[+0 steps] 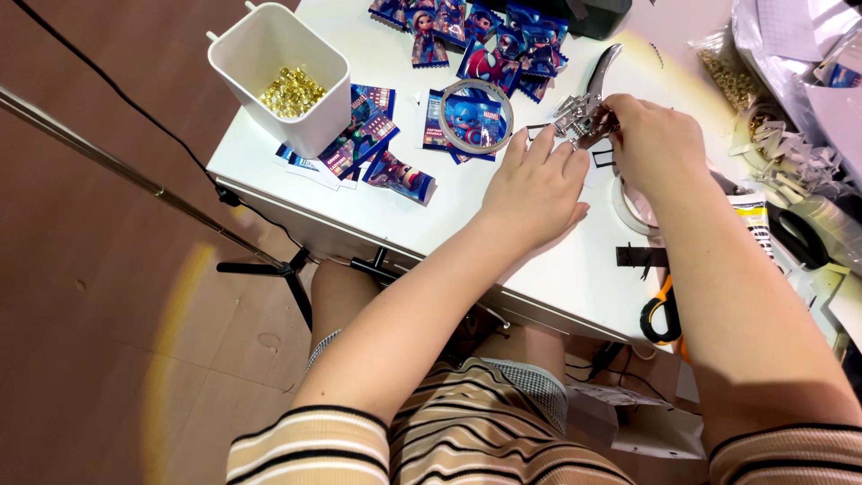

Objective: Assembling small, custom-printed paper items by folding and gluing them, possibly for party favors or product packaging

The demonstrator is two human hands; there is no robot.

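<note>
right hand [651, 135] grips the metal punch pliers [584, 108]; left hand [534, 189] rests open just beside.

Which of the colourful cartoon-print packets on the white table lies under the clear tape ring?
The blue cartoon-print packet just left of the left hand: the clear tape ring rests on it. The other packets lie uncovered by any ring.

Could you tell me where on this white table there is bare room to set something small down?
The widest bare patch on the white table lies along its near edge, between the small packet and the left hand. Another strip runs between the white bin and the far packets. The right side, around the right hand, pliers and scissors, is crowded.
</note>
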